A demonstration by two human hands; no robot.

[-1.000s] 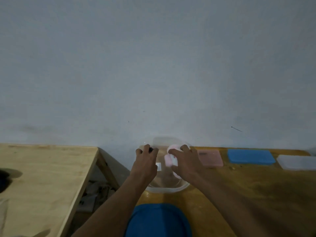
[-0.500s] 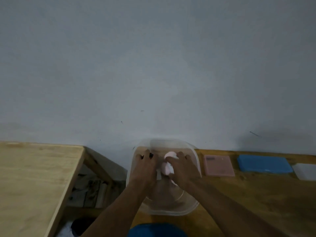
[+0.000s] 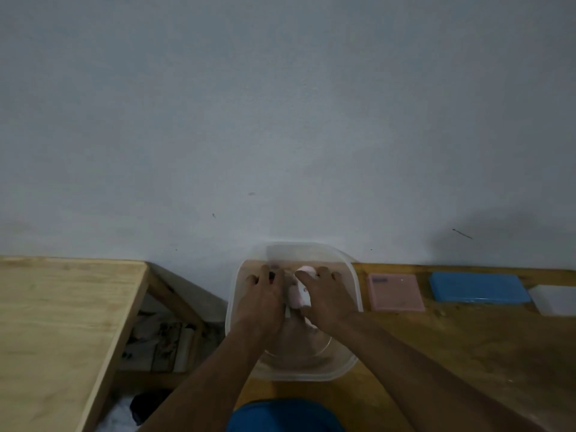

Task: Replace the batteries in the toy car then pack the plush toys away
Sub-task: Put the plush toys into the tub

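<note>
At lower centre, inside a clear rounded plastic tub (image 3: 343, 364) on the wooden tabletop (image 3: 467, 344), the right hand (image 3: 324, 299) curls round a pink-white plush toy (image 3: 297, 296); I cannot tell what the left hand's (image 3: 261, 302) curled fingers hold.

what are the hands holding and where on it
The right hand grips a pink plush toy over its top, inside the clear tub. The left hand is beside it; its hold cannot be told.
</note>
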